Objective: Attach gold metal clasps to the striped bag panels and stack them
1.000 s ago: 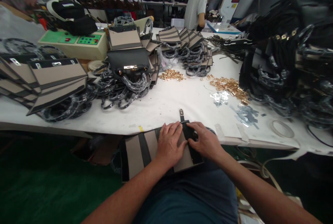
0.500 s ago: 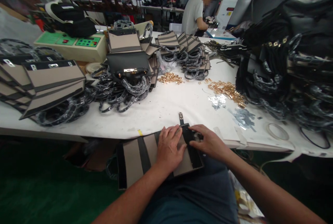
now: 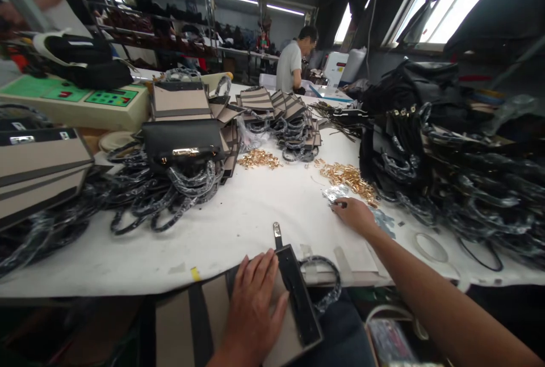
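My left hand (image 3: 255,299) lies flat, fingers stretched out, on a beige and black bag panel (image 3: 179,313) at the table's front edge. The panel has a short strap with a metal fitting (image 3: 277,230) at its top and a plastic-wrapped handle (image 3: 334,276) on its right side. My right hand (image 3: 355,216) is over the table, its fingertips pinched at a pile of small silver metal plates (image 3: 334,191). Something small and dark shows at these fingertips; its kind is not clear. Gold-coloured metal fittings (image 3: 347,178) lie just beyond.
Stacked bag panels and a black bag (image 3: 183,140) with wrapped handles stand at left, near a machine with a green control panel (image 3: 110,97). More gold fittings (image 3: 259,158) lie mid-table. Black bags (image 3: 395,145) and a tape roll (image 3: 431,247) are at right. A person (image 3: 289,66) works beyond.
My right hand has left the panel's right edge and reached forward to the silver plates. My left hand stays on the panel. The view has tilted upward.
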Action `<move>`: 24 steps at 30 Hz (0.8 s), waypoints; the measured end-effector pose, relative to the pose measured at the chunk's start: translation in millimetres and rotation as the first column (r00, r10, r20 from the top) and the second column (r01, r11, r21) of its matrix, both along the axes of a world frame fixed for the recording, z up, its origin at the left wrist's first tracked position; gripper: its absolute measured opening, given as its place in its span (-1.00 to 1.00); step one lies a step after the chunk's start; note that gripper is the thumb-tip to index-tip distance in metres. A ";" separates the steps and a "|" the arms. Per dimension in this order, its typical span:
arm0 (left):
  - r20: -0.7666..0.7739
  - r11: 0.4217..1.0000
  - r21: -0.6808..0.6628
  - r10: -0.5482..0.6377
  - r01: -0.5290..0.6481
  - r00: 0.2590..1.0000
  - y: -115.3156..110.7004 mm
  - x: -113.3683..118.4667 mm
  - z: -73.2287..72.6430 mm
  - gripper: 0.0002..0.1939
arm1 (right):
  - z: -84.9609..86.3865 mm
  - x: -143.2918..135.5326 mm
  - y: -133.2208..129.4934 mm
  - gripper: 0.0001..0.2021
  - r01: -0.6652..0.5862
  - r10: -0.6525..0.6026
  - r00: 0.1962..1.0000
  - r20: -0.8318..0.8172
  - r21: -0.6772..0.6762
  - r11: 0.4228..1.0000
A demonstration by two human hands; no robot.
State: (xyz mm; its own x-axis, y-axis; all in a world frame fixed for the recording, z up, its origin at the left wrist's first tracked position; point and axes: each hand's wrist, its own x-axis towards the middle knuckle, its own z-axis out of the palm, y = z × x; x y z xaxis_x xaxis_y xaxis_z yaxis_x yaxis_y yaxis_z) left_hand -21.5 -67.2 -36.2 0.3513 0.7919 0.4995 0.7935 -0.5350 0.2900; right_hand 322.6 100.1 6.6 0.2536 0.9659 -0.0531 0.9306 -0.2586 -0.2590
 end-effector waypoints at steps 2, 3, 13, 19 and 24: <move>0.015 1.000 0.000 0.001 -0.001 1.000 0.9 0.7 0.8 -0.40 | -4.1 0.8 6.6 -0.71 0.013 -0.013 1.000 0.010 -0.007 1.000; 0.027 1.000 0.000 0.002 -0.002 1.000 1.4 1.0 1.3 -0.41 | -5.1 1.0 8.3 -0.72 0.017 -0.016 1.000 0.011 -0.010 1.000; -0.005 1.000 0.019 0.005 -0.005 1.000 2.9 -1.8 -1.4 -0.37 | -4.8 13.5 11.1 -0.64 0.002 0.000 0.996 -0.086 0.021 1.000; -0.057 0.999 0.044 -0.004 0.006 0.998 6.3 -4.8 -10.5 -0.31 | 19.4 59.2 20.1 -0.71 0.030 -0.031 0.997 -0.073 -0.011 0.999; -0.028 0.998 0.054 -0.015 0.016 1.000 9.7 -4.9 -14.8 -0.31 | 24.0 96.8 -11.2 -0.80 -0.032 0.027 0.999 -0.046 -0.108 0.994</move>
State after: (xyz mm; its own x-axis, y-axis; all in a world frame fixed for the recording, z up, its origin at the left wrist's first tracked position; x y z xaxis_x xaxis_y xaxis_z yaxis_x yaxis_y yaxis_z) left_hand -26.4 -57.5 -51.0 0.3774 0.7583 0.5316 0.7922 -0.5617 0.2387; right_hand 419.4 88.9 30.7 0.2204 0.9607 -0.1686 0.9265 -0.2603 -0.2719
